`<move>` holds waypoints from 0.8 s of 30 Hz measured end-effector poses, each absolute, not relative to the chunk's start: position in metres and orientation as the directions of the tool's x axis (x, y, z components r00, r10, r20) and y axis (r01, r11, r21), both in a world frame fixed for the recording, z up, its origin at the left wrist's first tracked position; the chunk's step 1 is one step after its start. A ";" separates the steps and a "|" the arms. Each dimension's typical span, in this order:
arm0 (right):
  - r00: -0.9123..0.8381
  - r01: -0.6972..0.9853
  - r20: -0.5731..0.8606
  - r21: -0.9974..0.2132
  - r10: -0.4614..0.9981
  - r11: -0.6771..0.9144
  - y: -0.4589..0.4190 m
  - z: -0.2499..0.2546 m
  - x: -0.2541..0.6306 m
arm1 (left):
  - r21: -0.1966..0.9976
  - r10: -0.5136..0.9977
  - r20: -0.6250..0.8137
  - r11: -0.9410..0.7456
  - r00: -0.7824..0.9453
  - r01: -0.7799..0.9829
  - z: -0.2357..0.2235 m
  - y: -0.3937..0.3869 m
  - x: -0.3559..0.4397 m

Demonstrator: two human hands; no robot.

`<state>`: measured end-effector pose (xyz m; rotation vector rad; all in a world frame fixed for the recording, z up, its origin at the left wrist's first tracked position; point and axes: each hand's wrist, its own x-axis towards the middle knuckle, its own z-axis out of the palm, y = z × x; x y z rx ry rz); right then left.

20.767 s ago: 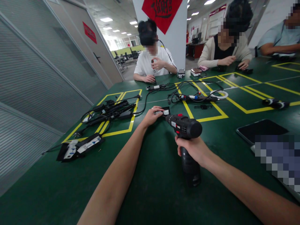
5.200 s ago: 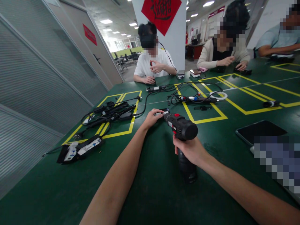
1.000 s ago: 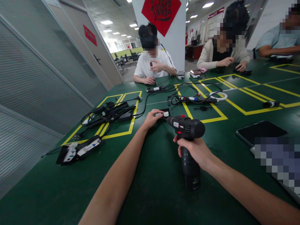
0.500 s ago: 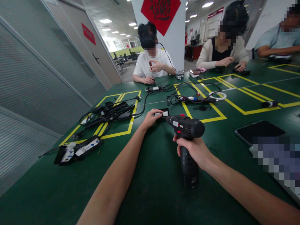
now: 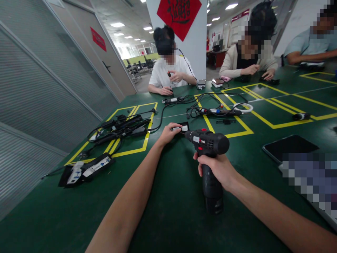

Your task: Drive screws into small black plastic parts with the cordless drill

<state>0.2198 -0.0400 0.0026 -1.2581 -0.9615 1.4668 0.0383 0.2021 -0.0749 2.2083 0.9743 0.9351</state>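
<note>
A black cordless drill [image 5: 210,142] is in my right hand [image 5: 213,163], whose fingers wrap round its grip. The drill lies level, its chuck pointing left and away from me. My left hand [image 5: 170,133] is closed on a small black piece [image 5: 186,124] with a white block on it, held down at the tabletop. The drill's tip comes close beside that piece and my left fingers; whether it touches cannot be made out.
Black cables and adapters [image 5: 126,128] lie left, near a black-and-white part [image 5: 97,166]. Ahead are corded tools [image 5: 218,111] and a white ring [image 5: 246,108]. A dark tablet-like slab [image 5: 291,147] rests at right. Co-workers [image 5: 171,72] sit across the green table [image 5: 168,211].
The whole view has shifted very slightly to the left. Both my hands, the drill and the small piece keep the same places relative to each other.
</note>
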 end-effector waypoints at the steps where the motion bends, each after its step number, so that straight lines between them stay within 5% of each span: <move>1: -0.025 -0.160 -0.248 -0.955 0.968 -0.249 -0.040 0.003 0.220 | 0.701 0.784 0.374 -0.589 0.496 0.402 -0.075 0.202 0.038; 24: 0.018 -0.138 -0.260 -0.957 0.965 -0.255 -0.038 0.005 0.217 | 0.696 0.798 0.352 -0.572 0.489 0.434 -0.075 0.203 0.038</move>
